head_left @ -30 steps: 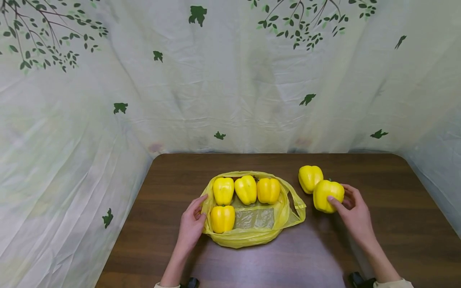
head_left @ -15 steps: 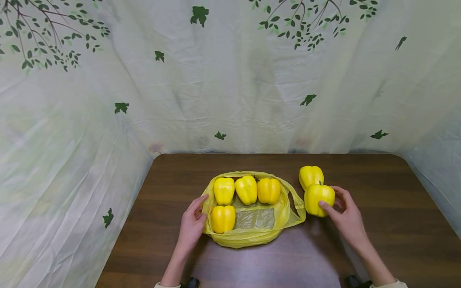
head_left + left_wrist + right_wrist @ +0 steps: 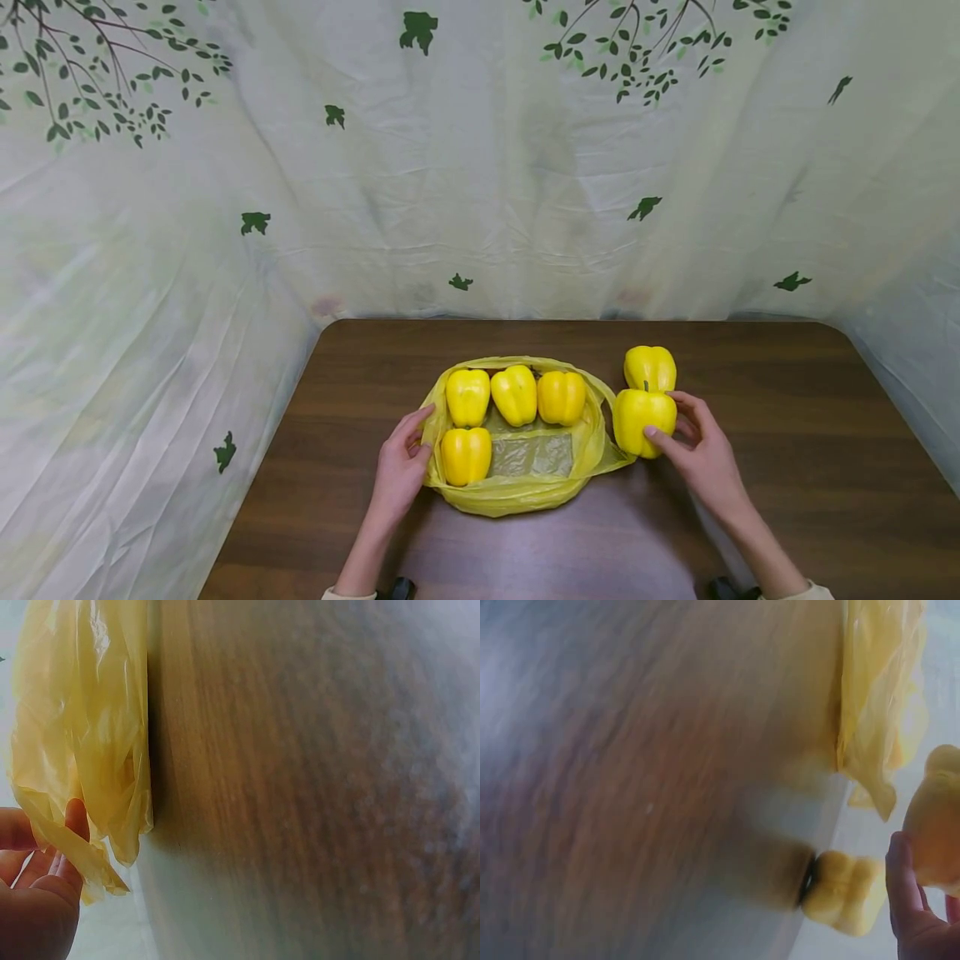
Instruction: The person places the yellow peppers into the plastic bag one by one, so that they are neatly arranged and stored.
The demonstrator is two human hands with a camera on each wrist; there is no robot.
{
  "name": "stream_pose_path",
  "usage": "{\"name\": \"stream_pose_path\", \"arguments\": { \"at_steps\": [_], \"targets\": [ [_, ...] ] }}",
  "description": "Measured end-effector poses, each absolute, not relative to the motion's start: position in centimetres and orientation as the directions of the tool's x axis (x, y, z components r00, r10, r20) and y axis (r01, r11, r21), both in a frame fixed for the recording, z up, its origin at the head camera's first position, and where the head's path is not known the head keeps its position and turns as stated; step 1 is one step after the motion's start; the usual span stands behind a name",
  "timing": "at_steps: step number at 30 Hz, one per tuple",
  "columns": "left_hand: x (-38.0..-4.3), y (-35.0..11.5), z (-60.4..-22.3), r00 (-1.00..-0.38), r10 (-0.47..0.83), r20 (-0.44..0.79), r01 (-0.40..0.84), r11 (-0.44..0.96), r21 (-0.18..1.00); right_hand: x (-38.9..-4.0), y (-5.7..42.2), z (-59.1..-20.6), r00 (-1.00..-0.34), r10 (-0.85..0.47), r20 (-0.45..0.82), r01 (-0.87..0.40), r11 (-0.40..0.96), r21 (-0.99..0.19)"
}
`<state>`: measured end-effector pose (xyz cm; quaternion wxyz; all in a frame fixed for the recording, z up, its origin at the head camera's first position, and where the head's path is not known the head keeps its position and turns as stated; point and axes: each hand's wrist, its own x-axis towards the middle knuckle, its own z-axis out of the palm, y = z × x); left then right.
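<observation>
In the head view my right hand (image 3: 703, 457) grips a yellow bell pepper (image 3: 643, 423), thumb in front and fingers round its far right side. The pepper is off the table, by the right end of a yellow plastic bag (image 3: 517, 502), and covers part of that bag's handle. My left hand (image 3: 402, 458) holds the bag's left side; the left wrist view shows the bag's handle (image 3: 75, 853) between thumb and fingers. Inside the wide-mouthed bag sit several yellow peppers (image 3: 561, 398), most along the far side and one at the near left.
Another yellow bell pepper (image 3: 649, 367) stands on the brown wooden table (image 3: 795, 400), just behind the held one. A pale cloth (image 3: 525, 200) printed with leaves and branches hangs beyond the table's far edge and along both sides.
My right hand has carried its pepper left and slightly nearer to me, up to the bag's right end. My left hand, the bag and its peppers have stayed in place.
</observation>
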<state>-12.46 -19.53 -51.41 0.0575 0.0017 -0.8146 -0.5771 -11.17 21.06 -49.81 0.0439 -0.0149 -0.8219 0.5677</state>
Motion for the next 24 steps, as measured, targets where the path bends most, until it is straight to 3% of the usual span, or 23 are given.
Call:
{"name": "stream_pose_path", "arguments": {
  "at_steps": [24],
  "targets": [
    [-12.3,-19.4,-51.2,-0.993,-0.076,0.089,0.057,0.350,0.935,-11.3,17.8,-49.9,-0.996,-0.005,0.089,-0.087,0.286,-0.954]
  ]
}}
